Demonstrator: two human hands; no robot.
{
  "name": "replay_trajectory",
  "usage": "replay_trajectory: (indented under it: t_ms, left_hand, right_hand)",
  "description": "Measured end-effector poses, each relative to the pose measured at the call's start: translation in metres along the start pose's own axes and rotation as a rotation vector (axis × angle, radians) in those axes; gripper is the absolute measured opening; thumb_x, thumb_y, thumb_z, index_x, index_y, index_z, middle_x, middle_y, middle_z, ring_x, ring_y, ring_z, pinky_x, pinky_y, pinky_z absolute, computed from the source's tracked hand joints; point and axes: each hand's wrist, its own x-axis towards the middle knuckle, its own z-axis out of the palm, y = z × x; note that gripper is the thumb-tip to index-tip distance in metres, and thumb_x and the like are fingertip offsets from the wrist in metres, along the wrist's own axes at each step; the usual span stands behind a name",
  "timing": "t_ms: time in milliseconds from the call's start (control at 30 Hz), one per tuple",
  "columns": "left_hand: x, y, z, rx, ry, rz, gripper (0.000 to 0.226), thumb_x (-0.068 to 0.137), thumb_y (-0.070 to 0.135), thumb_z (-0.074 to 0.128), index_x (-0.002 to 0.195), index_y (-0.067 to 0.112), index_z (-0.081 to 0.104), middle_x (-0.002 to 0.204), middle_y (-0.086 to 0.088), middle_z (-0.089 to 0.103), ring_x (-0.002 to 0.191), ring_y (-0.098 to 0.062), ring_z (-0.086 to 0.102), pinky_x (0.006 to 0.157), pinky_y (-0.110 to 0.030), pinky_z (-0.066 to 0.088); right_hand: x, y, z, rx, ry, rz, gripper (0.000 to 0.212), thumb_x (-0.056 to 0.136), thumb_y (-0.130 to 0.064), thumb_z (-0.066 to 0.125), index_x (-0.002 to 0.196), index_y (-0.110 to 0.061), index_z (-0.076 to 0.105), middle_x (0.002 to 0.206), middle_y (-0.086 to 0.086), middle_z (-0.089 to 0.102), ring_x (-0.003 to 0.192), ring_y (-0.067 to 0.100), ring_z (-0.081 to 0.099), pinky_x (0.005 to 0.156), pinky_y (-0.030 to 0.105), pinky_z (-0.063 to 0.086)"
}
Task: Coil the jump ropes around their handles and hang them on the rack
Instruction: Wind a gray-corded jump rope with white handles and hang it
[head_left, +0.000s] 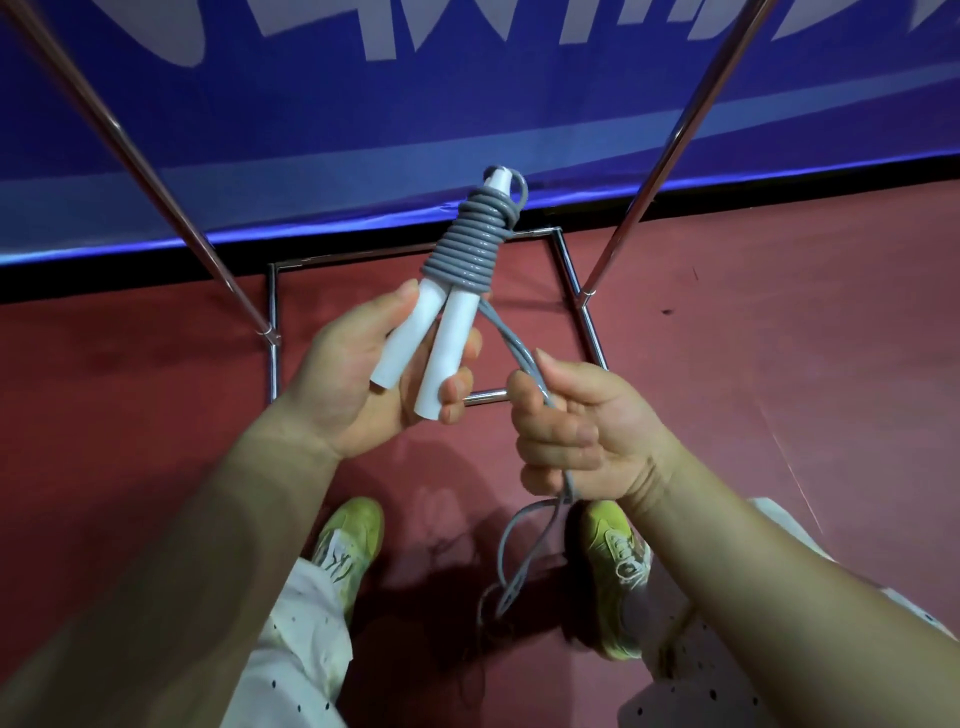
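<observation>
Gripping white handles (426, 348), hands hiding part of grey rope (460, 249)

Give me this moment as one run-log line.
step: coiling | left hand: holds both white handles | right hand: grips loose grey rope | coil: partly wound | rack: nothing hung

Coiled handles (441, 332) in left hand (358, 374), rope (519, 358) right of them, rack (582, 291) behind

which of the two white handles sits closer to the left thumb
The left-hand handle of the pair: the left hand's thumb lies along its outer side. The other handle rests on the fingertips, nearer the rope.
</observation>
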Motion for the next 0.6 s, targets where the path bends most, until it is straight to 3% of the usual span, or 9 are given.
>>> replay_trajectory:
  t_ms: [100,200,267,400,533,600]
  left_hand:
    - [0.001,0.001,-0.002,-0.005,0.003,0.005,0.054,0.069,0.046,0.073,0.110,0.012,0.061,0.079,-0.005,0.058,0.055,-0.017,0.054,0.051,-0.029,0.047]
    - [0.001,0.002,-0.001,0.000,0.023,0.000,0.055,0.071,0.045,0.070,0.112,0.011,0.058,0.079,-0.005,0.058,0.055,-0.017,0.054,0.051,-0.029,0.046]
    - [0.001,0.002,0.000,0.021,0.066,0.006,0.048,0.078,0.043,0.058,0.114,0.011,0.055,0.077,-0.004,0.058,0.054,-0.016,0.053,0.052,-0.026,0.046]
    - [0.003,0.001,0.006,0.015,0.163,-0.003,0.042,0.083,0.040,0.040,0.113,0.013,0.052,0.074,-0.003,0.056,0.051,-0.015,0.050,0.050,-0.024,0.043]
    - [0.008,-0.001,0.012,-0.030,0.246,-0.045,0.035,0.088,0.038,0.037,0.104,0.013,0.055,0.074,-0.005,0.056,0.051,-0.016,0.048,0.048,-0.025,0.042]
    - [0.011,-0.006,0.012,0.032,0.348,-0.062,0.032,0.094,0.036,0.037,0.100,0.013,0.057,0.075,-0.006,0.055,0.052,-0.017,0.049,0.048,-0.027,0.042]
  right_hand:
    - [0.003,-0.002,-0.002,-0.096,0.212,0.016,0.020,0.085,-0.039,0.065,0.082,-0.019,0.070,0.053,-0.009,0.050,0.046,0.004,0.033,0.066,0.023,0.054]
    - [0.003,-0.003,0.008,-0.256,0.553,-0.062,0.022,0.081,-0.037,0.060,0.069,-0.020,0.067,0.050,-0.009,0.040,0.043,0.004,0.035,0.056,0.022,0.054]
    - [0.003,-0.004,0.013,-0.438,0.729,-0.182,0.024,0.087,-0.030,0.053,0.073,-0.013,0.063,0.049,-0.007,0.044,0.042,0.005,0.040,0.054,0.024,0.054]
    - [0.000,-0.012,0.017,-0.860,0.914,-0.398,0.025,0.099,-0.012,0.048,0.079,-0.008,0.063,0.055,-0.005,0.060,0.050,0.007,0.056,0.060,0.021,0.052]
    - [-0.008,-0.019,0.024,-1.325,1.120,-0.483,0.023,0.096,-0.017,0.055,0.076,-0.017,0.066,0.058,-0.008,0.058,0.048,0.002,0.050,0.052,0.013,0.040]
    - [-0.009,-0.018,0.027,-1.504,1.161,-0.466,0.021,0.095,-0.022,0.058,0.078,-0.015,0.069,0.057,-0.005,0.055,0.053,0.007,0.047,0.051,0.017,0.037]
